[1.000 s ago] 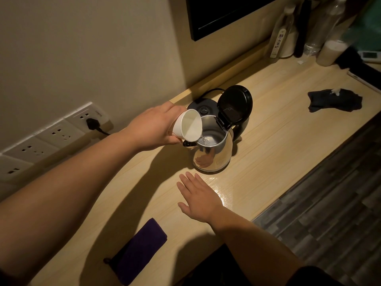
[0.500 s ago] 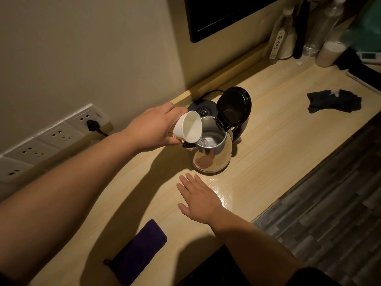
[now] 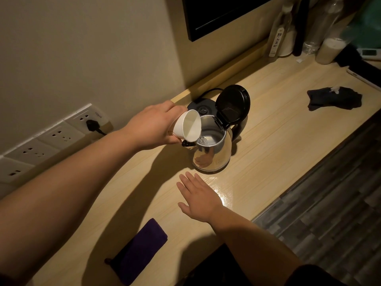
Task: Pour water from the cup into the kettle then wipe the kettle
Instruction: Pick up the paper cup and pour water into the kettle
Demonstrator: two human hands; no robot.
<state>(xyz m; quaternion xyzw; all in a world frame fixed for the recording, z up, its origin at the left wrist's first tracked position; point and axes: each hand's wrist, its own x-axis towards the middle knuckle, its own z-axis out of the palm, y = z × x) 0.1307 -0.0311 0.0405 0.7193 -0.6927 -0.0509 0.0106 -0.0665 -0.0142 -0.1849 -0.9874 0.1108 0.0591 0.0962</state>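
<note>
A person's left hand (image 3: 152, 126) grips a white paper cup (image 3: 188, 125), tipped on its side over the open mouth of a shiny steel kettle (image 3: 212, 151). A thin stream of water falls from the cup's rim into the kettle. The kettle stands on a pale wooden bench (image 3: 278, 141), its black lid (image 3: 232, 104) hinged upright behind the opening. Just behind the kettle sits its round black base (image 3: 201, 107), with a cord running back toward the wall. The right hand (image 3: 198, 195) lies flat on the bench in front of the kettle, fingers spread and holding nothing.

Near the front edge, at the left, lies a folded purple cloth (image 3: 142, 250). Well apart to the right lies a crumpled dark cloth (image 3: 334, 98). Bottles and jars (image 3: 299, 36) crowd the far right corner. A row of wall sockets (image 3: 51, 141) runs along the left, one with a black plug (image 3: 91, 126) in it. A dark screen (image 3: 216, 13) hangs on the wall above.
</note>
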